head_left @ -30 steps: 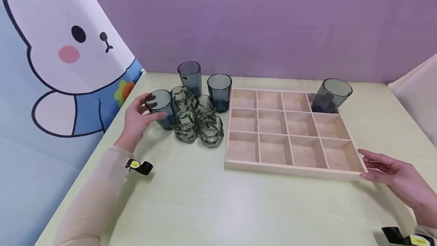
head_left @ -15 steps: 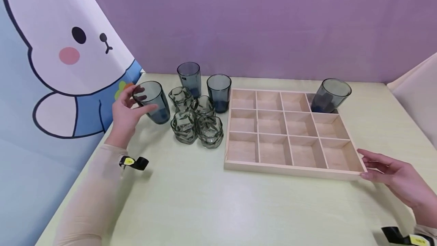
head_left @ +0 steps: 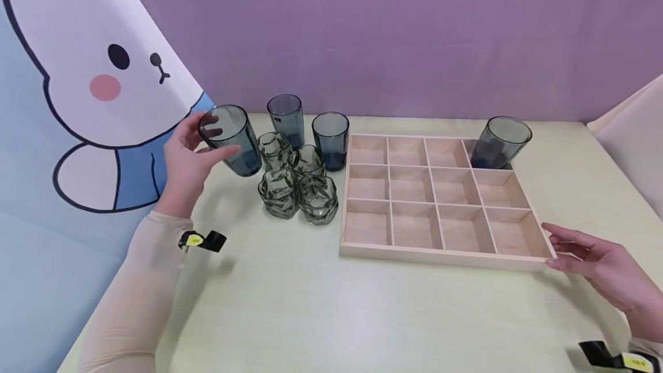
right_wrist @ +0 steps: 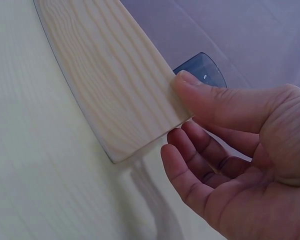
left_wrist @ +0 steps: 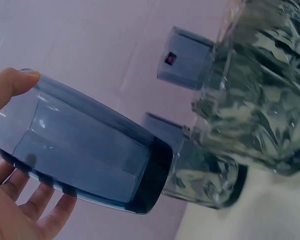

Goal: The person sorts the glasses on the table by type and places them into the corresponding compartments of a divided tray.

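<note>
My left hand (head_left: 185, 168) holds a blue-tinted glass tumbler (head_left: 242, 148) near its rim, thumb on one side and fingers on the other. In the left wrist view this tumbler (left_wrist: 95, 142) is tilted and off the table. My right hand (head_left: 606, 266) grips the near right corner of a divided wooden tray (head_left: 440, 256). The right wrist view has the thumb against the tray's front face (right_wrist: 115, 85), with curled fingers by its end. Another tinted tumbler (head_left: 499, 143) leans in the tray's far right compartment.
Several crinkled greenish glasses (head_left: 317, 200) cluster left of the tray. Behind them stand two more blue tumblers, one (head_left: 331, 141) close to the tray's left edge and one (head_left: 286, 121) farther back. A purple backdrop (head_left: 393, 39) rises behind the table.
My left hand has lifted the tumbler up and left, away from the crinkled glasses, and it has tilted. The right hand and tray have stayed put.
</note>
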